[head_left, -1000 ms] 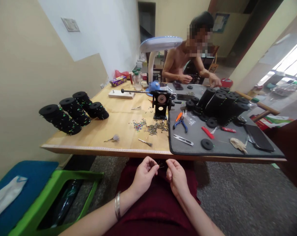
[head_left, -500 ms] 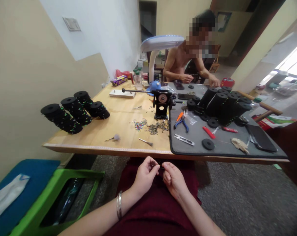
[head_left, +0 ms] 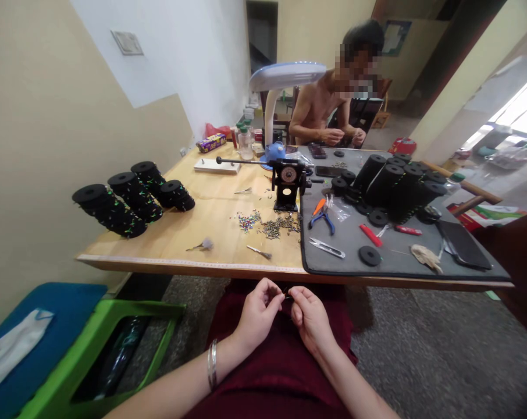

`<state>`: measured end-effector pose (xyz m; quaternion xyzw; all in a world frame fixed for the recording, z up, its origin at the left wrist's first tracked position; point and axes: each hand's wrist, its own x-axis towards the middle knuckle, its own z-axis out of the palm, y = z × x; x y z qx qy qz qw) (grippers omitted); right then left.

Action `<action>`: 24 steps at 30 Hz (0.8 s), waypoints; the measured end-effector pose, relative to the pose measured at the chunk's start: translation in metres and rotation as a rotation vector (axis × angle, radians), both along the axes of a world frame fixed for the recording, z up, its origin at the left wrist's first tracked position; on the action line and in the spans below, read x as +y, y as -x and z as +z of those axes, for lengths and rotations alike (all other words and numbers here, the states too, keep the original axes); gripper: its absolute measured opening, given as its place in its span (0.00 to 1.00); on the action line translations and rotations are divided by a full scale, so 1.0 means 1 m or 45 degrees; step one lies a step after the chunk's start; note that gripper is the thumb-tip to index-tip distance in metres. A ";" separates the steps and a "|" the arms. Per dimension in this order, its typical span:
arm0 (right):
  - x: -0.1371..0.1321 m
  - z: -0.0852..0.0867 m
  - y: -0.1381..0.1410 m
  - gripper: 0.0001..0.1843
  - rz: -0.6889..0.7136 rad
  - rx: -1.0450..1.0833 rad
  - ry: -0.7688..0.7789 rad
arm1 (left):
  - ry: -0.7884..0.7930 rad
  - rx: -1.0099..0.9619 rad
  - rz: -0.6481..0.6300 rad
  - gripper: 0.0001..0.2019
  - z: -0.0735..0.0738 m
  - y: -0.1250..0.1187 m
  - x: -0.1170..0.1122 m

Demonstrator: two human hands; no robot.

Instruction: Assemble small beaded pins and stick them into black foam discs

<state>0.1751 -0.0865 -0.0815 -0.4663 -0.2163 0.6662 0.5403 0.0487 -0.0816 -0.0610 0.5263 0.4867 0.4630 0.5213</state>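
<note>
Left hand (head_left: 258, 311) and right hand (head_left: 310, 317) meet above a dark red lap cloth (head_left: 232, 302), fingertips closed on a tiny dark piece (head_left: 286, 297), too small to identify. Ahead of the hands, loose metal beads (head_left: 277, 228) lie on a wooden workbench (head_left: 180, 256), beside a grey mat (head_left: 342, 270).

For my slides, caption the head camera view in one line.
Left hand and right hand pinch a tiny dark piece over a maroon lap, below a bead-strewn wooden workbench.
</note>
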 end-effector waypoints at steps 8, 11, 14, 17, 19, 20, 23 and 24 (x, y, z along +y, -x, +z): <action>0.002 -0.001 -0.005 0.17 0.016 0.059 0.009 | 0.057 -0.094 -0.124 0.05 0.000 0.002 0.000; 0.001 -0.001 -0.006 0.17 0.034 -0.014 -0.030 | 0.062 -0.073 -0.108 0.05 -0.002 0.002 0.000; 0.000 -0.001 -0.007 0.18 0.035 -0.098 -0.046 | 0.045 -0.015 -0.084 0.05 -0.003 0.002 0.000; -0.001 0.001 -0.008 0.18 0.041 -0.192 -0.059 | -0.004 0.082 -0.070 0.04 -0.004 0.003 0.000; -0.002 0.002 -0.008 0.17 0.039 -0.261 -0.079 | -0.042 0.154 -0.063 0.04 -0.004 0.004 -0.001; -0.002 0.003 -0.008 0.17 0.038 -0.295 -0.091 | -0.060 0.186 -0.060 0.04 -0.003 0.004 -0.001; -0.004 0.007 -0.008 0.17 0.039 -0.386 -0.125 | -0.112 0.269 -0.048 0.04 -0.001 0.004 -0.002; -0.004 0.009 -0.008 0.17 0.042 -0.414 -0.134 | -0.129 0.293 -0.042 0.04 0.000 0.004 -0.002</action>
